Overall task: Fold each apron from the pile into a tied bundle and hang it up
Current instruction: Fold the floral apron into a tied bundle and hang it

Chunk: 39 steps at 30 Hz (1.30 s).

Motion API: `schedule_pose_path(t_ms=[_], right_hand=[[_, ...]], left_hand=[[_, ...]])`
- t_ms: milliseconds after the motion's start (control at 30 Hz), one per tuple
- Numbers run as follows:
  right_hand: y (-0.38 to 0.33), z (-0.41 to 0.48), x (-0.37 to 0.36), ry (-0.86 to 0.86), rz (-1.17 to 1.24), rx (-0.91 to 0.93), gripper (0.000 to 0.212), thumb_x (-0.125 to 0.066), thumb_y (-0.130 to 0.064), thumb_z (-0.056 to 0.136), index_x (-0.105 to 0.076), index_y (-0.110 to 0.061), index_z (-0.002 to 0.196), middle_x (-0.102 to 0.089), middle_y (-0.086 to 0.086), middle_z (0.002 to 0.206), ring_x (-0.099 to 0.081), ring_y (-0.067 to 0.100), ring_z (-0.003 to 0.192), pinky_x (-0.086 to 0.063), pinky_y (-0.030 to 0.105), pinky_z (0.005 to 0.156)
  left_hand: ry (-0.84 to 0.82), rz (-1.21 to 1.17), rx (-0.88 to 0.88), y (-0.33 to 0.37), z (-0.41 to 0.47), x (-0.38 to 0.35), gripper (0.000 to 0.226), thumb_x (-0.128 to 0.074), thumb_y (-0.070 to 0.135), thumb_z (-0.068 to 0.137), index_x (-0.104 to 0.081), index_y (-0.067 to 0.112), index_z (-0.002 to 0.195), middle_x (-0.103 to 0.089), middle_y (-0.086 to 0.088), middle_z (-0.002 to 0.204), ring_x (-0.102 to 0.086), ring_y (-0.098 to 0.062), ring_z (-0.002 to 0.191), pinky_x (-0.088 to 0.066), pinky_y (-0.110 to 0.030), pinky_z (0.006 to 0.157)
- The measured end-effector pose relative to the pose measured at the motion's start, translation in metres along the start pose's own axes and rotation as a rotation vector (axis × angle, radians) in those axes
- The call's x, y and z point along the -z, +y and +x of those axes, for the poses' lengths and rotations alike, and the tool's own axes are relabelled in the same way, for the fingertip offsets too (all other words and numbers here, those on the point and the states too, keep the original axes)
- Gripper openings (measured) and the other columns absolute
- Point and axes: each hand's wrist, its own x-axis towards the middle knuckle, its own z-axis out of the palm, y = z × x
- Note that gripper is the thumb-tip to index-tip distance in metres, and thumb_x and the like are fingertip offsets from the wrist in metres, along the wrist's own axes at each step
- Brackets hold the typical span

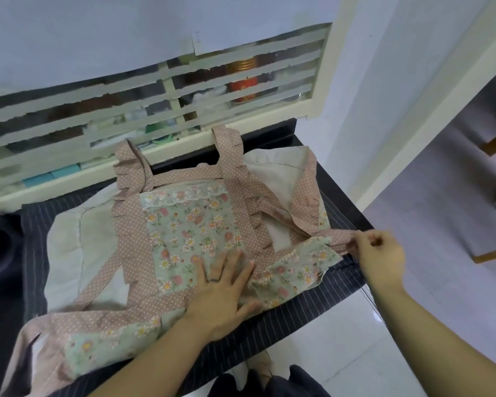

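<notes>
Pink-dotted apron [189, 224]: lies spread on a pinstriped cloth [312, 316], green floral panel facing up, ruffled straps reaching toward the slatted window [155, 110]. Its lower left corner droops over the near edge and is partly cut off by the frame.
Left hand [224, 290]: lies flat on the lower part of the floral panel, fingers straight and spread, thumb out to the side. There is a dark ring [214, 280] on one finger.
Right hand [380, 259]: at the apron's right edge, thumb and curled fingertips pinching the pink tie [341, 239] (the tips are blurred, so how much cloth they pinch is hard to tell).
Pale lining: turned-back flaps on both sides show the apron's plain underside. What lies beneath them is hidden.
Pinstriped cloth: dark and covers the counter. Whether it is another apron cannot be told.
Slatted window: frosted strips hide most of what is behind. A red tin [242, 88] with a gold lid shows through the gaps.
Left margin: a dark rounded shape, cut off and unclear.
Floor [355, 353]: pale glossy tiles to the right of the counter.
</notes>
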Motion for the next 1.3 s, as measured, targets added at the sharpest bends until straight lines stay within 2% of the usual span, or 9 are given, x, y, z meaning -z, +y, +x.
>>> schedule_pose_path(t_ms=[100,267,400,533,700,833,967,1133,1300], right_hand=[[0.009,0.0,0.0,-0.119,0.238,-0.318,0.042,-0.054,-0.02,0.094,-0.044,-0.009,0.133,-0.068,0.012,0.099,-0.066,0.02,0.065,-0.049,0.026,0.055],[0.002,0.022,0.003,-0.193,0.528,-0.561,0.056,-0.05,0.002,0.092,-0.029,-0.01,0.143,-0.064,0.012,0.088,-0.062,0.02,0.071,-0.055,0.03,0.061],[-0.01,0.043,0.005,0.063,0.133,-0.277,0.035,-0.055,-0.002,0.084,-0.056,-0.011,0.118,-0.062,0.014,0.109,-0.063,0.027,0.096,-0.055,0.044,0.084],[-0.061,0.055,0.03,0.262,-0.036,0.125,0.035,-0.053,0.0,0.086,-0.062,-0.01,0.118,-0.052,0.008,0.117,-0.048,0.006,0.109,-0.031,0.007,0.095],[-0.102,0.069,0.037,0.022,-0.109,0.487,0.024,-0.052,-0.002,0.087,-0.067,-0.011,0.103,-0.063,0.007,0.114,-0.058,0.017,0.101,-0.039,0.021,0.085],[-0.09,0.071,0.032,-0.402,-0.131,0.177,0.049,-0.059,-0.023,0.093,-0.046,-0.02,0.14,-0.047,0.006,0.138,-0.04,0.026,0.133,-0.03,0.038,0.109],[-0.045,0.042,0.015,-0.126,-0.004,-0.032,0.058,-0.059,-0.024,0.092,-0.036,-0.01,0.144,-0.039,0.011,0.148,-0.043,0.027,0.129,-0.035,0.039,0.104],[-0.009,0.017,-0.004,-0.451,0.414,-0.544,0.016,-0.05,-0.007,0.094,-0.062,-0.002,0.105,-0.066,0.013,0.096,-0.062,0.022,0.084,-0.053,0.032,0.073],[-0.031,0.015,-0.01,-0.661,0.063,0.0,0.024,-0.054,-0.013,0.087,-0.064,-0.008,0.108,-0.066,0.009,0.107,-0.063,0.028,0.101,-0.052,0.042,0.091]], left_hand=[[-0.003,0.004,-0.045,0.007,0.006,-0.007,0.084,-0.018,0.078,0.087,-0.021,0.025,0.152,-0.028,-0.01,0.156,-0.033,-0.033,0.139,-0.016,-0.059,0.101],[0.043,-0.106,-0.066,0.008,0.01,-0.014,0.089,-0.005,0.091,0.072,0.038,0.045,0.135,0.023,-0.001,0.157,0.019,-0.029,0.144,0.016,-0.065,0.105],[-0.058,-0.066,-0.052,0.012,0.01,-0.003,0.087,0.003,0.09,0.063,0.051,0.047,0.121,0.043,0.004,0.148,0.037,-0.024,0.137,0.022,-0.063,0.105],[0.021,-0.054,-0.063,0.009,0.009,-0.009,0.091,-0.007,0.089,0.072,0.035,0.043,0.138,0.025,-0.003,0.157,0.025,-0.027,0.143,0.013,-0.063,0.106],[-0.038,-0.055,-0.05,0.007,0.01,-0.011,0.094,-0.021,0.086,0.081,0.001,0.031,0.153,-0.022,-0.009,0.158,-0.008,-0.026,0.144,-0.006,-0.061,0.103],[0.032,-0.121,-0.069,0.009,0.009,-0.01,0.089,-0.007,0.092,0.071,0.039,0.048,0.133,0.029,-0.001,0.154,0.027,-0.029,0.142,0.021,-0.061,0.104],[-0.058,-0.119,-0.033,0.013,0.009,0.004,0.086,-0.002,0.09,0.064,0.047,0.051,0.123,0.044,0.005,0.147,0.038,-0.023,0.136,0.026,-0.059,0.104],[-0.018,-0.013,-0.062,0.017,0.006,0.004,0.09,-0.028,0.078,0.083,-0.013,0.024,0.153,-0.02,-0.011,0.158,-0.026,-0.035,0.141,-0.01,-0.066,0.103],[0.074,-0.106,-0.085,0.037,0.011,0.011,0.101,-0.043,0.06,0.078,0.009,0.015,0.152,-0.001,-0.006,0.161,-0.016,-0.027,0.146,-0.027,-0.065,0.107]])
